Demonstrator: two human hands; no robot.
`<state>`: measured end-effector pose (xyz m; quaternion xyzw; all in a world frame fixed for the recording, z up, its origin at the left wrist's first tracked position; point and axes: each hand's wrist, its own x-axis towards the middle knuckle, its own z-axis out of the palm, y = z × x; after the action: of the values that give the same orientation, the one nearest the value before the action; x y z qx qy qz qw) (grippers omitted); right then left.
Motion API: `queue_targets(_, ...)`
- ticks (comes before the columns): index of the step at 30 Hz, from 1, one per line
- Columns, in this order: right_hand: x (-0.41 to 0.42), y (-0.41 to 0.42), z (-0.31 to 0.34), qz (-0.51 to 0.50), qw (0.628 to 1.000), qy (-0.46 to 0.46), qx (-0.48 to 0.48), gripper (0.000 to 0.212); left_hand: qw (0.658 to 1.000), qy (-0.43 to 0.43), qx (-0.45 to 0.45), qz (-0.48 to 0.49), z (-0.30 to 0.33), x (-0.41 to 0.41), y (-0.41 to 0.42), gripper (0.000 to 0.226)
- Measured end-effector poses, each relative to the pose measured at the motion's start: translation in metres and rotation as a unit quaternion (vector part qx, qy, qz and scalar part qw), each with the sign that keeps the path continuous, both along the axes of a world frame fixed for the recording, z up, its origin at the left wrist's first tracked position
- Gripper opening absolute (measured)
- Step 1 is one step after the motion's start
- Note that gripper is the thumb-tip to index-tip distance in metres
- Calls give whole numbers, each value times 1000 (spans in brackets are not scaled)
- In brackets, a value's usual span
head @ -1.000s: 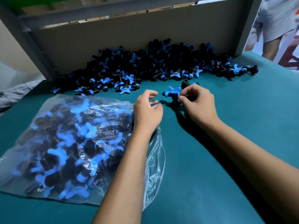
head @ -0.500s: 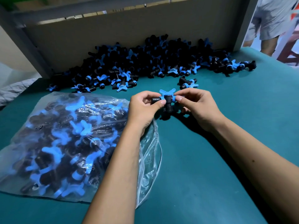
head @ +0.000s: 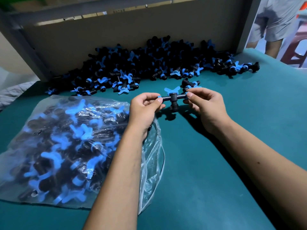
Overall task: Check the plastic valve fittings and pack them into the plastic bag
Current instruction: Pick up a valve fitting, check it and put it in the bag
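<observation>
both forearms reach forward over the desk (head: pixel 216 188), hands raised just above its surface. left hand (head: pixel 144 107): fingers curled, thumb and forefinger pinching the blue-ringed left end of a valve fitting (head: pixel 172 98). right hand (head: pixel 206 106): fingers curled, thumb and forefinger pinching the opposite, right end of the same fitting. the fitting is held level between the two hands, clear of the desk; its black crossbar runs left to right, a blue butterfly handle points up and away from the camera, and a black stub points down.

plastic bag (head: pixel 54 146): clear, lying flat on the desk at lower left, under and beside the left forearm; it is filled with black-and-blue fittings of the same kind, and its open mouth lies slack toward the right, below the left wrist.

loose pile of fittings (head: pixel 149 63): heaped along the far edge of the desk against a cardboard panel (head: pixel 116 35), with a few strays just beyond the hands.

the desk is covered in teal green material. a grey metal frame (head: pixel 25 45) borders the cardboard panel. at upper right, past the desk's corner, a standing person in grey shorts (head: pixel 272 25) is partly in view beside a red stool (head: pixel 297 52).
</observation>
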<state>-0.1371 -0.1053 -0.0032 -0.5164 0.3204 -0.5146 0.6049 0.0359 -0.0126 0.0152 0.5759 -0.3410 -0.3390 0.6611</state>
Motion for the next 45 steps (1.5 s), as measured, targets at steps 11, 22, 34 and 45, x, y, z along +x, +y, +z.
queue_targets(11,0,7,4,101,992,50,-53,33,985,-165,27,-40,1,-6,3,17)
queue_targets(22,5,11,4,-22,995,75,-61,30,996,-72,-15,42,3,-9,0,16)
queue_targets(34,9,14,0,14,977,161,-139,11,980,-195,-15,33,14,-21,1,28)
queue_targets(45,-1,6,13,83,990,-62,94,24,799,-562,201,69,36,12,20,68)
